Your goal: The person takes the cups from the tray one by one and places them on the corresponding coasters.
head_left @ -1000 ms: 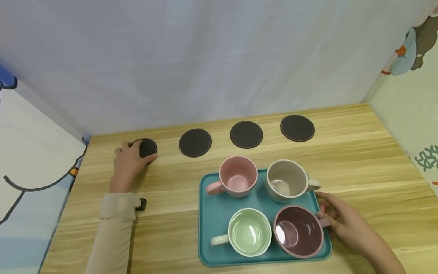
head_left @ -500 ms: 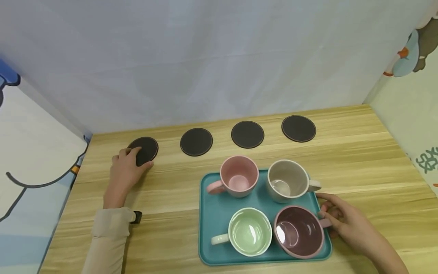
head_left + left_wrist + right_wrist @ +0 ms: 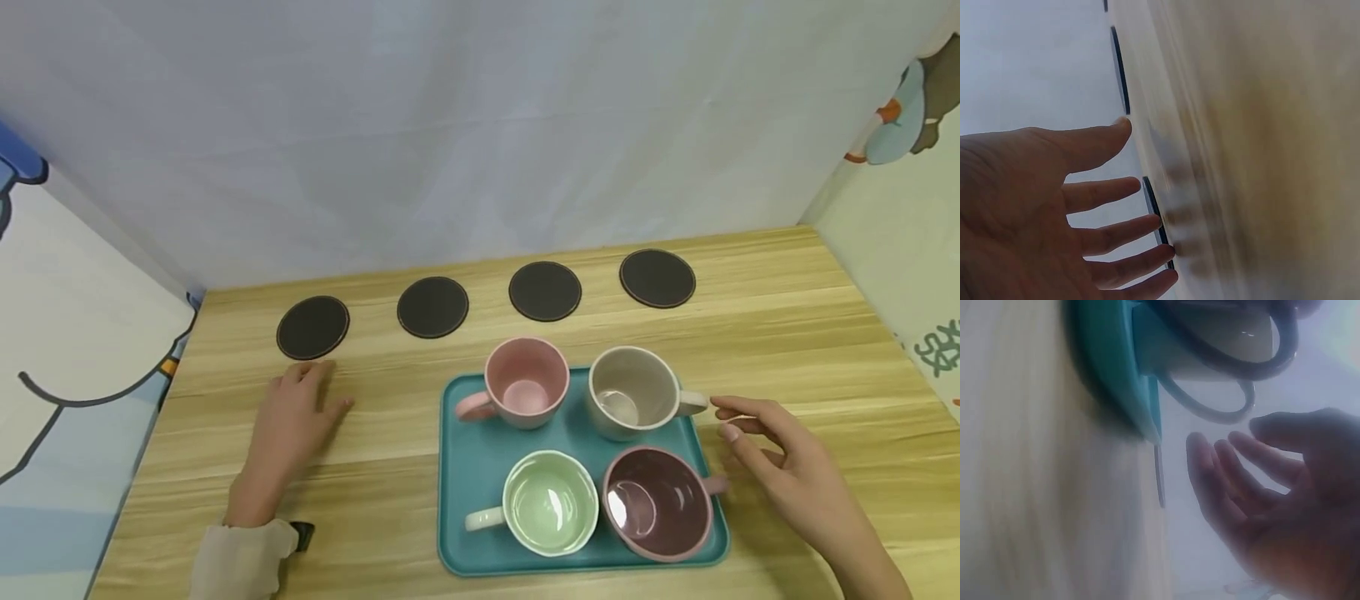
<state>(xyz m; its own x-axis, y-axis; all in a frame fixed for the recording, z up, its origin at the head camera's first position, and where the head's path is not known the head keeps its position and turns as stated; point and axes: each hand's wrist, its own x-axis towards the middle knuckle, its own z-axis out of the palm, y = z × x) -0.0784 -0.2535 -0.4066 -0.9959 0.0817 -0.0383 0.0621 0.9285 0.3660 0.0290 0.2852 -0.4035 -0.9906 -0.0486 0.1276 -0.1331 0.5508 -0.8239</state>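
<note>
My left hand [image 3: 292,425] hovers just in front of the leftmost black coaster [image 3: 313,327], its fingers spread and holding nothing; the left wrist view shows the palm and straight fingers. To the right of the tray, my right hand [image 3: 787,475] has loosely bent fingers and nothing in them, close to the handle of the beige mug [image 3: 630,396]. On the teal tray [image 3: 476,483] also stand a pink mug [image 3: 525,385], a light green mug [image 3: 551,504] and a dark mauve mug [image 3: 656,506], whose handle points at the right hand.
More round black coasters lie in a row along the back: one [image 3: 432,307] left of the middle, one [image 3: 545,291] behind the pink mug and one [image 3: 657,278] at the right. A pale curtain [image 3: 480,142] hangs behind the wooden table [image 3: 375,467].
My left hand has let go of the leftmost coaster and drawn back toward me. My right hand has moved off the mauve mug's handle, slightly up and right. The mugs stay put.
</note>
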